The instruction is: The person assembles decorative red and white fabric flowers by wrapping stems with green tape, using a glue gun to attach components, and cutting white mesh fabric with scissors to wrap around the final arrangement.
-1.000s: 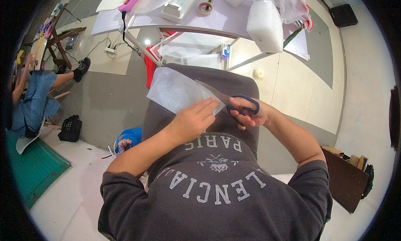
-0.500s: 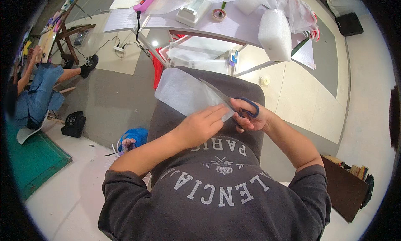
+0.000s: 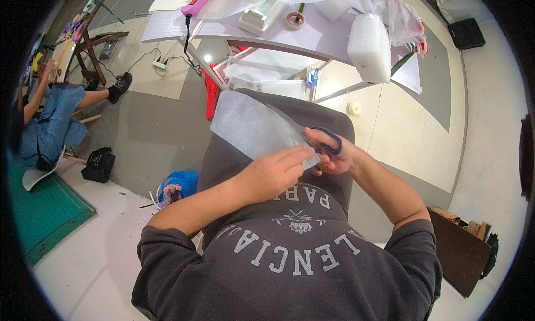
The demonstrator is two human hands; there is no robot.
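A thin, translucent white sheet (image 3: 251, 126) lies at a slant over my lap, on dark grey cloth (image 3: 334, 123). My left hand (image 3: 281, 170) grips the sheet near its lower right end, fingers pressed together on it. My right hand (image 3: 329, 154) holds scissors with dark blue handles (image 3: 330, 136), thumb through a loop, close beside my left fingertips. The blades are mostly hidden by the sheet and lie along its right edge.
Ahead, a white table (image 3: 217, 28) bears a pink glue gun (image 3: 195, 1), tape roll (image 3: 295, 21) and white foam (image 3: 368, 48). A co-worker (image 3: 56, 115) sits at the left. A black bag (image 3: 97, 165) and blue bundle (image 3: 178, 184) lie on the floor; a brown board (image 3: 457, 254) is at right.
My left hand and the sheet have shifted right and down, closer over the scissors. More of the blades is covered now. The view has shifted slightly, moving the table lower in it.
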